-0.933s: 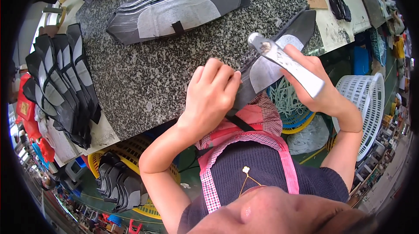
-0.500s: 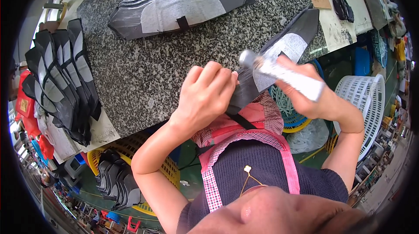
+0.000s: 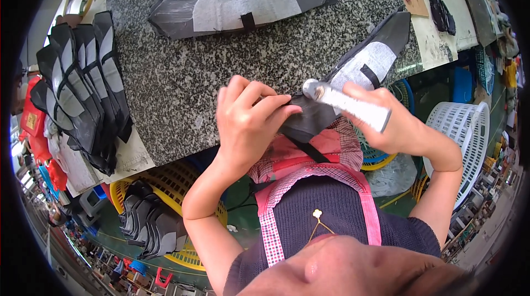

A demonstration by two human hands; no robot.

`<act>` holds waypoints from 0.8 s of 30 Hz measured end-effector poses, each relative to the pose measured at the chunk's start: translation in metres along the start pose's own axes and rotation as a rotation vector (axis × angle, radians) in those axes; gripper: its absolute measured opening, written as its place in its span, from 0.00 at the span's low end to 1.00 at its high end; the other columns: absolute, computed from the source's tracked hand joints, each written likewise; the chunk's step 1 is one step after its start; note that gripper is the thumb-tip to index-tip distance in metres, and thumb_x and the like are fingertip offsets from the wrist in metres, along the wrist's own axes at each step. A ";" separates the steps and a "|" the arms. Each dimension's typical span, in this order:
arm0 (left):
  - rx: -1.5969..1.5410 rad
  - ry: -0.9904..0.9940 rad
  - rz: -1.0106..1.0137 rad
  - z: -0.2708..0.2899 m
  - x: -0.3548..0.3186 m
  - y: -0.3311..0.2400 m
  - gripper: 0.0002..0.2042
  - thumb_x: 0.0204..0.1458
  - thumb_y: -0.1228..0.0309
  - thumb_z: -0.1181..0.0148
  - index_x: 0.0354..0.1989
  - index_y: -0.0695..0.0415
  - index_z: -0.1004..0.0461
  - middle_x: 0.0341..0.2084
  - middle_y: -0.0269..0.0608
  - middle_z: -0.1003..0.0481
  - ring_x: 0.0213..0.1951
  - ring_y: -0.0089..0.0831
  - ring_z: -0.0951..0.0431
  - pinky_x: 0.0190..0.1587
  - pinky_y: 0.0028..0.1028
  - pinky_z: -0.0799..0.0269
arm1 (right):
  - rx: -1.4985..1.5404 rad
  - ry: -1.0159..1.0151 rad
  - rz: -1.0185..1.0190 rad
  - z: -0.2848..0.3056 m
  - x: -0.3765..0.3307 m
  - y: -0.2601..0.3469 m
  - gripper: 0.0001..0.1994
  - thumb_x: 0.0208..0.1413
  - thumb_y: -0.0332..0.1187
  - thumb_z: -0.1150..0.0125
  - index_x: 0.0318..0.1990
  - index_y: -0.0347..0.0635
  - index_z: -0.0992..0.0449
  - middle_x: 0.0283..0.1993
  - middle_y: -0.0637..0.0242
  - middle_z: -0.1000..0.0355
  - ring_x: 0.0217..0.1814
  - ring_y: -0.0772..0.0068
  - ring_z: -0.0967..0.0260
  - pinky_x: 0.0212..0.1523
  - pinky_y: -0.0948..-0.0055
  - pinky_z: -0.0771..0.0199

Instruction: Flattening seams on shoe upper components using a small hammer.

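My right hand point(image 3: 395, 122) is closed around a hammer point(image 3: 361, 109) with a whitish handle. The hammer's metal head is over the near part of a dark grey, leather-like piece point(image 3: 371, 64); whether it touches cannot be told. That piece bears a pale patch and a short black strip, and its near end overhangs the granite slab's front edge point(image 3: 182, 155). At the piece's left edge, thumb and forefinger of my left hand point(image 3: 248, 116) pinch the material, with the other fingers curled above.
A stack of similar grey pieces point(image 3: 248, 6) lies at the slab's far side. More pieces point(image 3: 83, 86) lean in overlapping rows at the left. Below the edge are a yellow basket point(image 3: 171, 185) with more pieces, a white basket point(image 3: 458, 125) and a blue tub point(image 3: 462, 85).
The hammer has come down and a little left over the piece. My left hand has shifted left, its fingers now more raised and loosened. The view has moved slightly.
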State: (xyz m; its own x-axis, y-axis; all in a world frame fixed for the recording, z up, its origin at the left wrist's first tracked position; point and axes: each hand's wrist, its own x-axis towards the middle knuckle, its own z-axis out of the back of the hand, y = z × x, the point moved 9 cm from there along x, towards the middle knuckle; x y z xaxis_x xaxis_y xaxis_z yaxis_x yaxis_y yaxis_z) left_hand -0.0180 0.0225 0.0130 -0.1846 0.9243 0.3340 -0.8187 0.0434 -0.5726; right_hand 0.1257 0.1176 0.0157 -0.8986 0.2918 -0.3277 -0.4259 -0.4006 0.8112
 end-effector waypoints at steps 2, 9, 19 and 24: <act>-0.033 -0.018 0.032 -0.004 -0.004 0.002 0.10 0.38 0.69 0.24 0.31 0.52 0.17 0.25 0.28 0.24 0.31 0.31 0.29 0.34 0.32 0.37 | -0.017 -0.026 0.061 0.009 0.007 0.010 0.12 0.53 0.27 0.43 0.44 0.35 0.31 0.26 0.47 0.29 0.32 0.38 0.28 0.30 0.52 0.29; 0.203 -0.034 -0.155 -0.008 -0.015 -0.029 0.08 0.47 0.70 0.33 0.34 0.59 0.21 0.26 0.33 0.28 0.32 0.32 0.30 0.32 0.32 0.39 | -0.086 0.038 0.115 -0.004 0.006 0.008 0.13 0.50 0.25 0.43 0.44 0.33 0.32 0.31 0.50 0.32 0.33 0.41 0.28 0.33 0.57 0.28; 0.514 -0.013 -0.325 -0.022 -0.022 -0.055 0.08 0.48 0.76 0.37 0.35 0.67 0.22 0.24 0.37 0.30 0.31 0.30 0.30 0.28 0.27 0.37 | -0.169 -0.078 0.196 -0.004 0.010 0.011 0.14 0.53 0.28 0.43 0.46 0.33 0.32 0.28 0.48 0.31 0.32 0.40 0.27 0.32 0.54 0.29; 0.401 -0.050 -0.284 -0.018 -0.026 -0.051 0.10 0.44 0.75 0.39 0.35 0.66 0.21 0.26 0.38 0.30 0.33 0.32 0.29 0.32 0.30 0.36 | -0.081 -0.053 0.123 -0.015 0.002 0.009 0.14 0.54 0.28 0.42 0.46 0.32 0.31 0.29 0.48 0.30 0.35 0.40 0.26 0.32 0.53 0.29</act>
State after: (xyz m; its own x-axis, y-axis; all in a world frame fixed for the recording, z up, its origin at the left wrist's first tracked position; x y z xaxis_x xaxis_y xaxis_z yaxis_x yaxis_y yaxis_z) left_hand 0.0389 0.0028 0.0198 0.0579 0.8772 0.4765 -0.9834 0.1323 -0.1240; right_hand 0.1182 0.1020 0.0150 -0.9386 0.2805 -0.2008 -0.3222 -0.5045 0.8010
